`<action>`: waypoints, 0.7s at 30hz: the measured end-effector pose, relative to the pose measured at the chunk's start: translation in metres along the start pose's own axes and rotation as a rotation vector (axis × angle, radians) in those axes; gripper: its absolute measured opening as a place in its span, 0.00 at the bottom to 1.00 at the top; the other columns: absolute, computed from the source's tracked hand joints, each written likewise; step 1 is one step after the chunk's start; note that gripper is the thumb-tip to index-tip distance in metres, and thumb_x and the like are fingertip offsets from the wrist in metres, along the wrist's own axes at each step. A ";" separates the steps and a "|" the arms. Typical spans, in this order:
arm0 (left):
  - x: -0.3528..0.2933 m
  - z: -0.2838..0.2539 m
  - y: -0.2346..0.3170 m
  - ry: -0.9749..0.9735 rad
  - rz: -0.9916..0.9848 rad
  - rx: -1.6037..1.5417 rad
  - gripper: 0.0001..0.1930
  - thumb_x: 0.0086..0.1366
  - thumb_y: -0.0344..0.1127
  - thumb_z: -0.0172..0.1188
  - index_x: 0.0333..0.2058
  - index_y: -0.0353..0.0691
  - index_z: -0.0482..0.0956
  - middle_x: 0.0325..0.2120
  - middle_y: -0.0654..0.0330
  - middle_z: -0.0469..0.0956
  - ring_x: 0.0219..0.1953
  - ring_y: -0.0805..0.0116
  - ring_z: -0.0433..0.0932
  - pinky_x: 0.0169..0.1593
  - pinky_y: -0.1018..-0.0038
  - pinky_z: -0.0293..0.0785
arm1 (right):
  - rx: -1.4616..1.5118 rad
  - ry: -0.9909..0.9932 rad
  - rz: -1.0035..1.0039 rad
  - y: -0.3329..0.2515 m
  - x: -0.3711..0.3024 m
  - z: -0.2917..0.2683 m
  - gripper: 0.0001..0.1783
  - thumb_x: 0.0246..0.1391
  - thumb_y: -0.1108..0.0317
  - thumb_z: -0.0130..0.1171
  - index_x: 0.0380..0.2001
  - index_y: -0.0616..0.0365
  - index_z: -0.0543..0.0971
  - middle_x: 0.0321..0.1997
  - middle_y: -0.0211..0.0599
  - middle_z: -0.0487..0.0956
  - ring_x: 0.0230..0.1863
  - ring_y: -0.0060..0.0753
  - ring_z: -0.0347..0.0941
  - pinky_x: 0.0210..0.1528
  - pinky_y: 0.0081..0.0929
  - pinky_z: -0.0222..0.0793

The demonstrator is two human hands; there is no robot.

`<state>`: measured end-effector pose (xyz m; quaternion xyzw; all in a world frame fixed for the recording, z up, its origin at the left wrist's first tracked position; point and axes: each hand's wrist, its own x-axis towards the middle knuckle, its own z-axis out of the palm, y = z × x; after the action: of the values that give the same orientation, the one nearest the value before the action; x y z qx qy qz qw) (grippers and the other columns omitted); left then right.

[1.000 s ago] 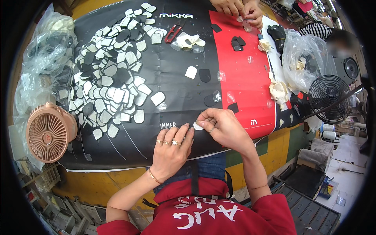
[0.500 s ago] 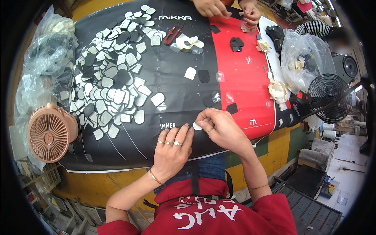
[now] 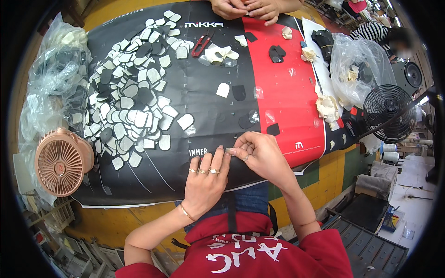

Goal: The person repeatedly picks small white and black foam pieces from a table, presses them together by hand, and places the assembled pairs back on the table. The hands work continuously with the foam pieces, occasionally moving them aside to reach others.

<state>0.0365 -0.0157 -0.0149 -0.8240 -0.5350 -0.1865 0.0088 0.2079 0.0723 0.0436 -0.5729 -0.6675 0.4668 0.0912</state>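
My right hand (image 3: 259,155) is closed in a pinch at the mat's near part, its thumb and forefinger around the edge of a small pale patch (image 3: 228,151), mostly hidden by fingers. My left hand (image 3: 206,178), with rings, meets it there. Its fingers are straight and close together, their tips touching the right fingertips; its thumb and whatever lies under it are hidden. Left of the hands spreads a large heap of round-ended patches (image 3: 125,104), white or grey on one face and black on the other. One white patch (image 3: 223,90) and a black patch (image 3: 238,92) lie apart beyond my hands.
Another person's hands (image 3: 257,8) work over the far edge of the black and red mat (image 3: 287,106). Red thread snips (image 3: 202,45) lie near crumpled cream paper (image 3: 218,53). A pink fan (image 3: 62,162) stands left, a black fan (image 3: 389,113) right. Plastic bags flank the mat.
My fingertips have closed together, covering the white piece that showed between them. The other person's hands moved left and together; a white piece now lies near the mat's red edge.
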 end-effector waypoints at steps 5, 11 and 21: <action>-0.001 0.001 0.001 0.003 0.009 0.035 0.23 0.60 0.36 0.59 0.54 0.36 0.80 0.56 0.56 0.74 0.51 0.61 0.72 0.54 0.60 0.71 | 0.060 0.196 -0.105 0.006 -0.007 0.011 0.16 0.53 0.65 0.73 0.36 0.68 0.81 0.29 0.38 0.79 0.25 0.22 0.71 0.30 0.25 0.70; -0.002 0.001 0.003 -0.030 -0.010 0.034 0.23 0.60 0.36 0.59 0.54 0.37 0.80 0.57 0.56 0.73 0.52 0.62 0.72 0.54 0.59 0.72 | -0.075 0.211 -0.134 0.012 -0.013 0.011 0.18 0.51 0.65 0.74 0.40 0.65 0.80 0.32 0.33 0.78 0.27 0.20 0.67 0.31 0.22 0.68; -0.002 0.003 0.004 -0.016 -0.020 0.025 0.24 0.57 0.33 0.61 0.54 0.37 0.80 0.57 0.57 0.73 0.51 0.61 0.72 0.56 0.59 0.70 | 0.185 0.345 -0.011 0.003 -0.016 0.030 0.19 0.54 0.66 0.71 0.47 0.57 0.78 0.32 0.32 0.79 0.25 0.25 0.74 0.28 0.29 0.68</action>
<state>0.0404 -0.0186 -0.0172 -0.8199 -0.5455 -0.1733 0.0128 0.1951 0.0430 0.0312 -0.6297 -0.5994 0.4207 0.2592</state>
